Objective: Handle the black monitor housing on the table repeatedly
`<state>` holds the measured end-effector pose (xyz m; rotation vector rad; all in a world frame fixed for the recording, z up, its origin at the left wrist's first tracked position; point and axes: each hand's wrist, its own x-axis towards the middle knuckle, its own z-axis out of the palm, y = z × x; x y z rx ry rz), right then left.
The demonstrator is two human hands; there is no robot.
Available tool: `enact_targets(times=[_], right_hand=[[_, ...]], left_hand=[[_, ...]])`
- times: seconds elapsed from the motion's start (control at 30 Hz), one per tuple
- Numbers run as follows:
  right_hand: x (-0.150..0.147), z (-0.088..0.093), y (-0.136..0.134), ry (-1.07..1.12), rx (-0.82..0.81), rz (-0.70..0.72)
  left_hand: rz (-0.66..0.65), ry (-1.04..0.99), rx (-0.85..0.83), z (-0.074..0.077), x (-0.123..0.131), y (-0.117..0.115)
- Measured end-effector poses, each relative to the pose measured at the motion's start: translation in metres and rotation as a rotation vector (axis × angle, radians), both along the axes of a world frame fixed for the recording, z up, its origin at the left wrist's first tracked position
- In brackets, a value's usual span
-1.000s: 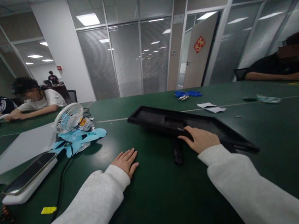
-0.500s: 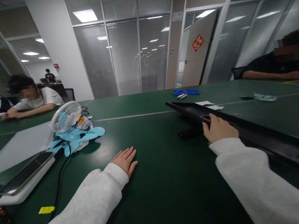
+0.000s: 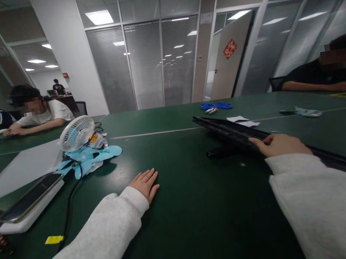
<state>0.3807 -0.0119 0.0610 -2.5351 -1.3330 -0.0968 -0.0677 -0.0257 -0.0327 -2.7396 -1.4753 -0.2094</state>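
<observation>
My left hand (image 3: 145,185) lies flat on the green table (image 3: 190,232), palm down and fingers spread, holding nothing. Over on the right, my right hand (image 3: 283,145) grips a long, shallow black tray-like piece (image 3: 226,130) at about its middle. The thumb is on the near edge and the other fingers reach over the top, partly hidden. That piece is tilted and runs slantwise from the back toward the right. Beside its near edge, partly covered, sits a dark elongated object (image 3: 220,152) whose kind I cannot make out.
On the left are a white fan (image 3: 77,134) with a light-blue base (image 3: 88,159), a dark cable (image 3: 69,204) and a phone (image 3: 31,197) on a white stand. Farther back lie blue gloves (image 3: 217,105) and white paper (image 3: 243,121). Other people sit along both sides.
My right hand has shifted right along the black tray-like piece, its grip turned. The piece has tipped, so its hollow inside shows less. My left hand has stayed put.
</observation>
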Motion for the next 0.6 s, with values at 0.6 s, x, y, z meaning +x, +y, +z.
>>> enact_targets(times=[0.6], right_hand=[[0.005,-0.016,0.007,-0.18,0.07,0.085]], left_hand=[[-0.005,-0.028,0.01,-0.001,0.0,-0.001]])
